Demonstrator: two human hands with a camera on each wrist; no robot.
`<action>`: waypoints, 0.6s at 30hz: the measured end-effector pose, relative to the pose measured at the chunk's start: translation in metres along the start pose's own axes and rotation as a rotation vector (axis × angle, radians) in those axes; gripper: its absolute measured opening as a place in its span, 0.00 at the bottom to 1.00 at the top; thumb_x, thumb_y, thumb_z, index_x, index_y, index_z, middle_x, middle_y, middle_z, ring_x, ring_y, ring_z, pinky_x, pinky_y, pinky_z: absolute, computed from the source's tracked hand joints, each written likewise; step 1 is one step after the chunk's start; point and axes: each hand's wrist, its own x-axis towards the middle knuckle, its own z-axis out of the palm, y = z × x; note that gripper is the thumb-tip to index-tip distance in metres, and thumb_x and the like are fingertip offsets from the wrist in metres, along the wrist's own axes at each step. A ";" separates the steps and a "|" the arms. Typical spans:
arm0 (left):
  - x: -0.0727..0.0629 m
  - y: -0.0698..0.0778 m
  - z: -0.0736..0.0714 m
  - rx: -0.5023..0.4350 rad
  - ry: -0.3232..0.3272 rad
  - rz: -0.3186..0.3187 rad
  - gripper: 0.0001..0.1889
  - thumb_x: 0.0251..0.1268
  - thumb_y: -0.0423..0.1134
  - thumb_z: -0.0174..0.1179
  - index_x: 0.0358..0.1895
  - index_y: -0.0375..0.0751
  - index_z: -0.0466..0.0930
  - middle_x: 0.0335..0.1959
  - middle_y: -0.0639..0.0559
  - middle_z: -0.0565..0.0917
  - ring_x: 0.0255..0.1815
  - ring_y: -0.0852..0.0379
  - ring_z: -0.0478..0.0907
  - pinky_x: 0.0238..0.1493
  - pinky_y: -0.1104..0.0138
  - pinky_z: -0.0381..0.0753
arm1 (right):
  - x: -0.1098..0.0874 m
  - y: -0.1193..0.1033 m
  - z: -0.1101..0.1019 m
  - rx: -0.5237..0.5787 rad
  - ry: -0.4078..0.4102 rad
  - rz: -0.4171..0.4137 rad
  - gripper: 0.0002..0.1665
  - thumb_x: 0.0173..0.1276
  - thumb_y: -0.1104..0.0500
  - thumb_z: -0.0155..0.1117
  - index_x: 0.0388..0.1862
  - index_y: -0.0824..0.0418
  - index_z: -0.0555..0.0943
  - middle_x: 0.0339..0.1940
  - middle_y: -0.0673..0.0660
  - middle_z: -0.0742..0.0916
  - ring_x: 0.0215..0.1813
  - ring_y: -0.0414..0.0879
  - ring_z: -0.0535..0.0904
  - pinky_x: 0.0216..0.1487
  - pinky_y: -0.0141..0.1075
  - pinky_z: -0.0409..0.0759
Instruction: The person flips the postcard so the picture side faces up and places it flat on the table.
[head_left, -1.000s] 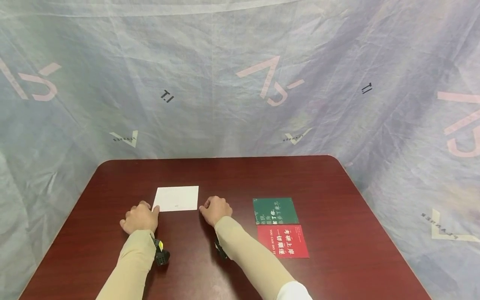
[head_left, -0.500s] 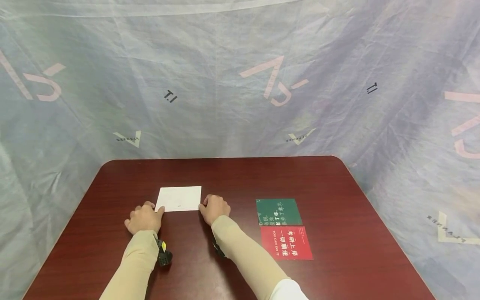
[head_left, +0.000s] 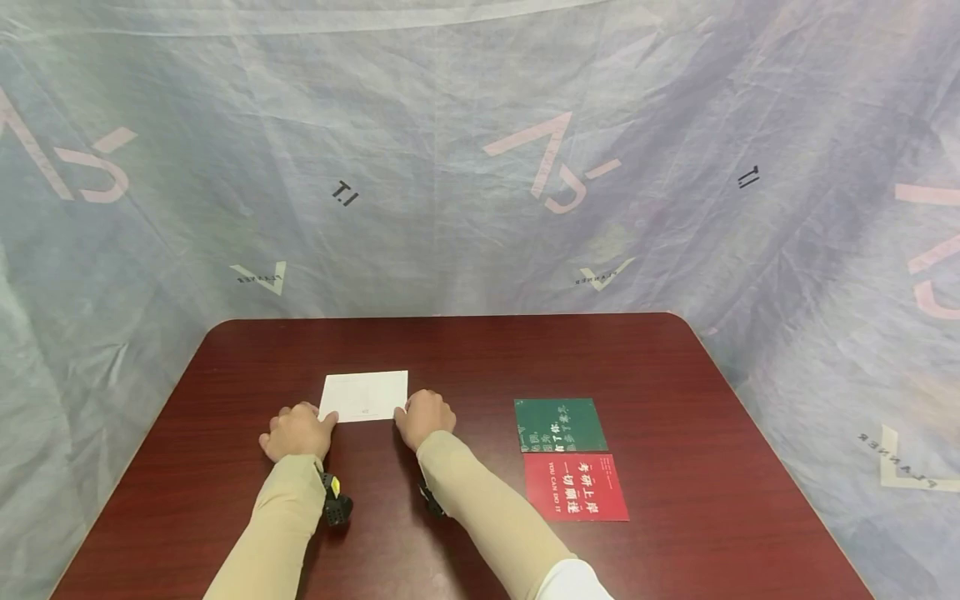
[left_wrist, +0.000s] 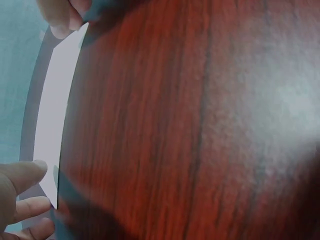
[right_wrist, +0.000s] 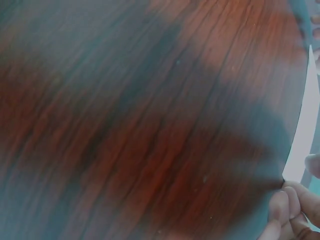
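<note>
A white card [head_left: 363, 395] with faint small print lies between the two hands, toward the left of the table. My left hand [head_left: 298, 432] pinches its near left corner, the thumb on top in the left wrist view and the other fingers at the edge. At the opposite end, my right hand [head_left: 426, 417] pinches the near right corner between thumb and fingers. In the right wrist view the card [right_wrist: 302, 130] shows as a narrow strip rising from the right hand's fingertips [right_wrist: 290, 189].
On the right of the dark red wooden table [head_left: 675, 467] lie a green card [head_left: 558, 424] and a red card [head_left: 576, 487], edge to edge, both with white lettering. A grey printed cloth [head_left: 420, 167] hangs behind and beside the table.
My right hand has closed the small gap to the white card and now pinches its corner. The left hand stays at its corner. The whole head view has shifted slightly.
</note>
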 end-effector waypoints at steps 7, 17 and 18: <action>0.000 0.004 -0.004 -0.027 -0.036 -0.017 0.25 0.71 0.49 0.60 0.52 0.25 0.79 0.49 0.24 0.78 0.55 0.26 0.74 0.55 0.37 0.68 | -0.002 -0.002 -0.001 0.058 0.005 0.026 0.10 0.64 0.49 0.70 0.28 0.51 0.88 0.34 0.53 0.89 0.37 0.52 0.87 0.35 0.45 0.82; 0.004 0.000 0.000 -0.062 -0.042 -0.029 0.21 0.72 0.46 0.60 0.52 0.27 0.80 0.49 0.26 0.80 0.55 0.27 0.76 0.55 0.37 0.67 | -0.002 -0.001 -0.001 0.157 -0.035 0.075 0.12 0.65 0.49 0.67 0.25 0.53 0.85 0.30 0.52 0.87 0.32 0.50 0.84 0.34 0.46 0.81; 0.004 -0.001 0.001 -0.068 -0.042 -0.032 0.21 0.71 0.46 0.60 0.51 0.27 0.81 0.49 0.26 0.80 0.55 0.27 0.76 0.55 0.37 0.67 | -0.002 -0.001 -0.002 0.164 -0.042 0.081 0.12 0.65 0.49 0.67 0.26 0.53 0.85 0.31 0.52 0.87 0.32 0.50 0.84 0.34 0.46 0.81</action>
